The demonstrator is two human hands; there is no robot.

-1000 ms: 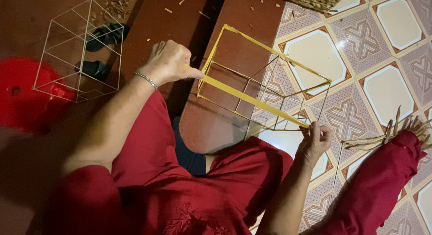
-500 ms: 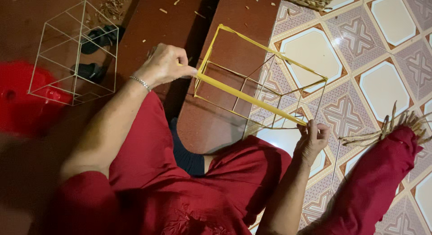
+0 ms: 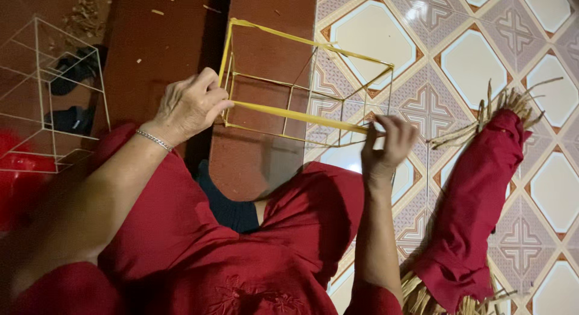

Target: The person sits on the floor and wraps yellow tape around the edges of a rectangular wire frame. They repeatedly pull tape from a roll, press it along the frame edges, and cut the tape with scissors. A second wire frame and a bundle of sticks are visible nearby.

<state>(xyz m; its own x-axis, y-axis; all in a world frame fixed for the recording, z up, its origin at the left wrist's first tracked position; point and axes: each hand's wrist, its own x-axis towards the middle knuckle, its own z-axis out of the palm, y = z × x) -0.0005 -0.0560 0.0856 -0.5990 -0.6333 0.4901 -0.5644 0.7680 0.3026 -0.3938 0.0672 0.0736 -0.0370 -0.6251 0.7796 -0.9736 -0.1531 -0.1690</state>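
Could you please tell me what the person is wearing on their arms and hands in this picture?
Both forearms are bare; red clothing shows near the upper arms. The left hand has a thin silver chain bracelet at the wrist. The right hand wears nothing visible: no gloves, no rings discernible.

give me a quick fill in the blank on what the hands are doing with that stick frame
1. Both hands hold a frame of thin sticks partly wrapped in ____ tape.
2. The left hand wears a ____ at the wrist.
3. The right hand pinches the tape's ____.
4. The bundle of sticks is wrapped in ____ cloth.

Missing words: yellow; bracelet; end; red
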